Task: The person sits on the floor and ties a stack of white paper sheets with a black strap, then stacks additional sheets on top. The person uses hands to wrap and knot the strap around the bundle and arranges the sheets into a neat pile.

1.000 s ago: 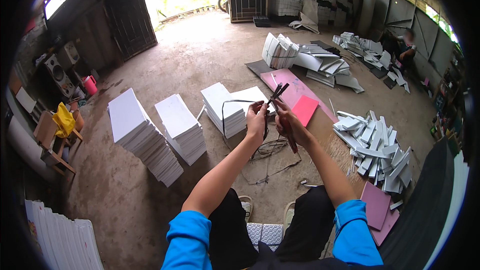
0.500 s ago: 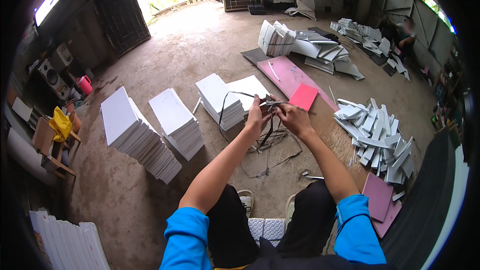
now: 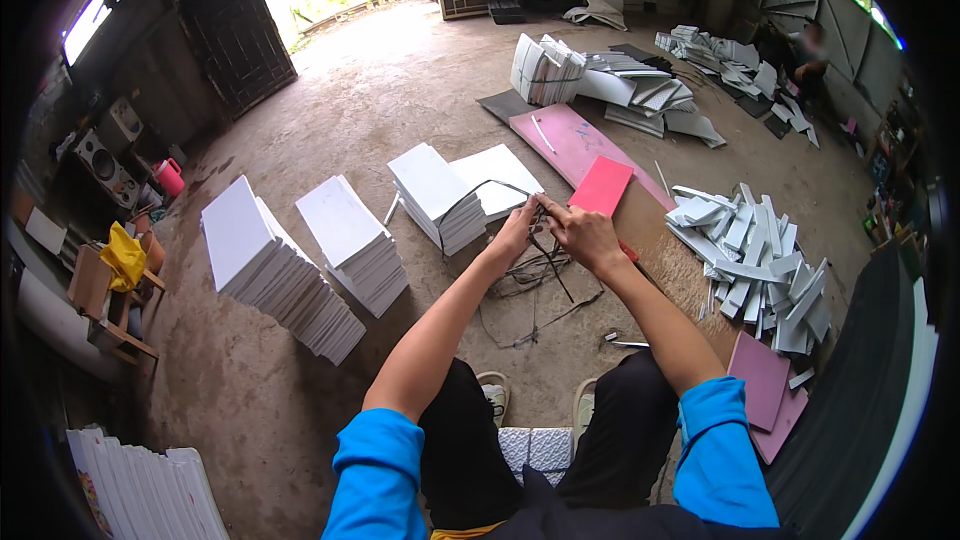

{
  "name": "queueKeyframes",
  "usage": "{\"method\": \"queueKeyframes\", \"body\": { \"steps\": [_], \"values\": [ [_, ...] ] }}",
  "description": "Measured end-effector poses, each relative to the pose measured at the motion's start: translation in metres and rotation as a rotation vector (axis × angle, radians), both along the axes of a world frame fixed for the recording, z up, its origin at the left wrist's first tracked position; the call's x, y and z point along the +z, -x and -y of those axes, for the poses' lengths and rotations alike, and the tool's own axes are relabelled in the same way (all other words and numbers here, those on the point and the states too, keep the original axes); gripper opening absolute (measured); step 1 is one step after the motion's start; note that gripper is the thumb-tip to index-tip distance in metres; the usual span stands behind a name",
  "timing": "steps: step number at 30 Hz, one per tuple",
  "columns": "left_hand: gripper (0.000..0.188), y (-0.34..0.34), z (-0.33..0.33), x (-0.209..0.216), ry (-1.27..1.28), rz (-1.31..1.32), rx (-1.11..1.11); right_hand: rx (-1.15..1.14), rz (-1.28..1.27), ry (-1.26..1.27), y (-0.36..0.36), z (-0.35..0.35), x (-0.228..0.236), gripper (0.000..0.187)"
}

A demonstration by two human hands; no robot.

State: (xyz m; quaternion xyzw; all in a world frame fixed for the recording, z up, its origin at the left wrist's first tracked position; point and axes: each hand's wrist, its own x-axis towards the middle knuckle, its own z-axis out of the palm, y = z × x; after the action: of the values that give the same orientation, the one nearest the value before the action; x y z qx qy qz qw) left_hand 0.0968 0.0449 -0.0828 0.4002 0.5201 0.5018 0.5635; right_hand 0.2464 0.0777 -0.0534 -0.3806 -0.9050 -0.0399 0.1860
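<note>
Both my hands meet in front of me over the floor, fingertips close together. Pinched between the fingers of my left hand (image 3: 513, 236) is a thin black strip (image 3: 487, 182), which arches left toward a stack of white boards (image 3: 437, 202). My right hand (image 3: 585, 234) has its fingers closed on the same strip close by. A loose end hangs below the hands. Beneath lies a tangle of dark strips (image 3: 528, 272) on the concrete. Just beyond my right hand is a bright pink-red board (image 3: 601, 186). A small red object (image 3: 628, 251) shows partly beside that hand.
Two more stacks of white boards (image 3: 345, 225) (image 3: 268, 265) stand to the left. White offcuts (image 3: 765, 270) are heaped at right, near pink boards (image 3: 757, 380). A long pink sheet (image 3: 555, 135) lies ahead. A person (image 3: 808, 55) sits far right.
My fingers have drawn closer together at the strip, and the dark bundle between them no longer shows there. A small red object has come into view beside my right hand.
</note>
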Motion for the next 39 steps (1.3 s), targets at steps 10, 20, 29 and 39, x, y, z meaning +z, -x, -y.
{"method": "queueKeyframes", "body": {
  "steps": [10,20,29,39],
  "values": [
    [0.066,-0.003,-0.025,-0.037,-0.190,0.096,0.010,0.038,-0.176,0.289,-0.004,-0.003,-0.003,0.037],
    [0.049,-0.012,-0.024,-0.039,-0.141,-0.390,0.120,-0.093,-0.081,0.157,-0.005,-0.005,-0.013,0.041],
    [0.039,-0.012,-0.021,-0.027,-0.186,-0.839,0.197,-0.149,0.023,0.129,-0.001,-0.004,-0.018,0.042],
    [0.038,-0.034,-0.020,-0.009,-0.321,-0.931,0.112,-0.242,-0.004,0.132,-0.003,-0.022,-0.036,0.034]
  ]
}}
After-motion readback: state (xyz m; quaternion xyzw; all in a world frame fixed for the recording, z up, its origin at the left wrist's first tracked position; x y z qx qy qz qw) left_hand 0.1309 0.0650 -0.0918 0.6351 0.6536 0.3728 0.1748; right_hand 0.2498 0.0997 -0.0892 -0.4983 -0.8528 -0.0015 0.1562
